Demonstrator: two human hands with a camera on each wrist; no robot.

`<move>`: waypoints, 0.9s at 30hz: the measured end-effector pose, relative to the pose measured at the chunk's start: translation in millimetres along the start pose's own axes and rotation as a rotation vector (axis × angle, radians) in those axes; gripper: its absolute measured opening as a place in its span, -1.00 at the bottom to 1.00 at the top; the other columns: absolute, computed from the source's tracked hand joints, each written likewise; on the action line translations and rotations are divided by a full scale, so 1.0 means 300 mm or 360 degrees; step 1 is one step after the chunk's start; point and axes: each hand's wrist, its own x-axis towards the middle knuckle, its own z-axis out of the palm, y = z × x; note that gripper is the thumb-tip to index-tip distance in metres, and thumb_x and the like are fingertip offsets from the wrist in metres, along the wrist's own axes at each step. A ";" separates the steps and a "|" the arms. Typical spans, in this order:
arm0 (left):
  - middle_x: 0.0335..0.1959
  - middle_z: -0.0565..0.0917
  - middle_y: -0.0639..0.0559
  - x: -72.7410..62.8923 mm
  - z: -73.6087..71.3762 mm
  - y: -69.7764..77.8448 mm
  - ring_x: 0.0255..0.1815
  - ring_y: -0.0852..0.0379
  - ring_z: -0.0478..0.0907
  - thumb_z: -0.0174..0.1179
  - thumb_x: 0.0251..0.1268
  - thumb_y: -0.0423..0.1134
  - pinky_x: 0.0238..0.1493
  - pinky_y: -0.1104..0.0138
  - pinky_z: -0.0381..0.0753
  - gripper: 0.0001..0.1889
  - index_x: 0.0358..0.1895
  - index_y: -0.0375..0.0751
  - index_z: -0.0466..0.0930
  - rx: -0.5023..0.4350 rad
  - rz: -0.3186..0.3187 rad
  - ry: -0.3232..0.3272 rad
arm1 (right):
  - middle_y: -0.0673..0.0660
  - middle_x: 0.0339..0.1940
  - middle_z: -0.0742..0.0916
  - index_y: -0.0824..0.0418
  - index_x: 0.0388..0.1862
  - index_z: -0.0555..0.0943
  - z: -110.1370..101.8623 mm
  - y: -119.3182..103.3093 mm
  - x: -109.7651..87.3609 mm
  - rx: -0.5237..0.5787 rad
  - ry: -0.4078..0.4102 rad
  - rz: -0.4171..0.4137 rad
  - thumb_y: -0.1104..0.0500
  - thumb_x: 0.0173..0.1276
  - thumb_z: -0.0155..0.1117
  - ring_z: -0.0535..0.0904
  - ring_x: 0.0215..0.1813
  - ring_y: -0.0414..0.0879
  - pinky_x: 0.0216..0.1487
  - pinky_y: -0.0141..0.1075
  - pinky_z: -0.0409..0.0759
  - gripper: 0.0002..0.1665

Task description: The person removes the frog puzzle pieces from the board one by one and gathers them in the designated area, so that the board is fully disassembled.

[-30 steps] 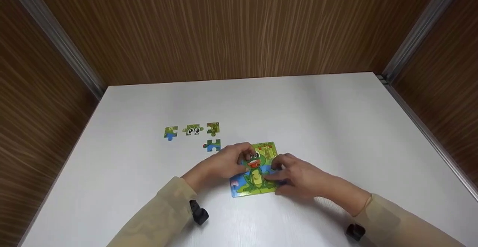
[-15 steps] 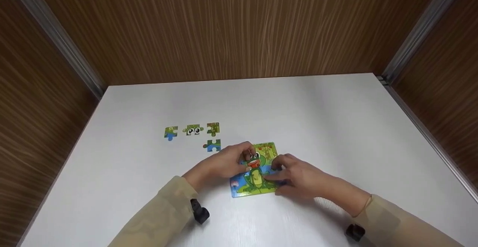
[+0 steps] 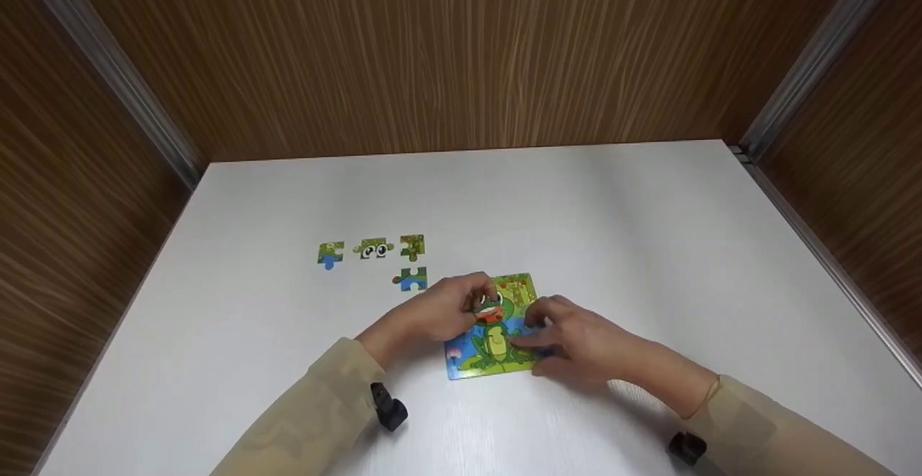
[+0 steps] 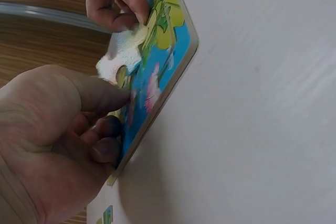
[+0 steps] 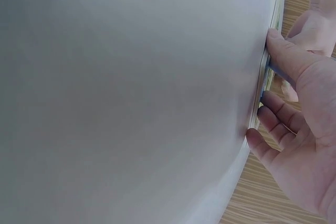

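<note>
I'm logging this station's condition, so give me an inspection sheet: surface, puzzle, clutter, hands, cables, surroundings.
Surface: white table, with a bright sheen on the side nearest the person.
Job's things: frog puzzle, partly covered by the hands; four loose puzzle pieces lie apart from it, one showing a pair of eyes.
Clutter: nothing seen.
Hands: left hand at the puzzle's left side, fingers bent; right hand at its right side, one finger reaching over the picture. Firmness of grip can't be told.
Cables: nothing seen.
Surroundings: brown wood-grain panels with metal strips at the corners; black devices at both sleeves.
</note>
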 end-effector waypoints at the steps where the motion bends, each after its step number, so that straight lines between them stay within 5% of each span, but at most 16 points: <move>1: -0.19 0.59 0.03 0.000 0.004 0.003 -0.20 0.14 0.46 0.11 0.42 -0.55 -0.09 0.25 0.48 -0.64 0.10 -0.05 0.59 0.0015 0.0004 0.0012 | 0.15 0.21 0.60 0.02 0.33 0.74 -0.001 0.001 0.000 0.0000 -0.0002 0.0002 0.08 0.37 0.58 0.50 0.24 0.04 0.19 -0.06 0.60 -0.46; 16: -0.02 0.57 0.06 -0.020 0.018 -0.012 -0.14 0.15 0.47 0.22 0.38 -0.41 -0.08 0.28 0.51 -0.49 0.39 -0.11 0.58 -0.0049 -0.0007 0.0026 | 0.16 0.23 0.60 0.01 0.33 0.74 0.006 0.006 -0.003 -0.0011 -0.0008 0.0019 0.09 0.37 0.58 0.49 0.28 0.06 0.24 -0.04 0.60 -0.46; 23: 0.15 0.59 0.06 -0.021 0.024 -0.011 0.13 0.13 0.50 0.48 0.25 -0.20 0.27 0.20 0.49 -0.30 0.48 -0.16 0.51 0.0016 0.0026 0.0001 | 0.18 0.23 0.61 0.01 0.32 0.74 0.004 0.004 -0.002 -0.0024 -0.0003 0.0020 0.10 0.35 0.59 0.50 0.29 0.07 0.24 -0.05 0.61 -0.46; 27: 0.14 0.59 0.06 -0.022 0.033 -0.009 0.13 0.12 0.51 0.53 0.25 -0.20 0.29 0.19 0.50 -0.28 0.49 -0.16 0.51 0.0053 0.0009 0.0024 | 0.18 0.24 0.60 0.00 0.33 0.74 0.001 0.000 -0.001 -0.0023 -0.0033 0.0043 0.10 0.37 0.58 0.49 0.29 0.06 0.25 -0.05 0.60 -0.46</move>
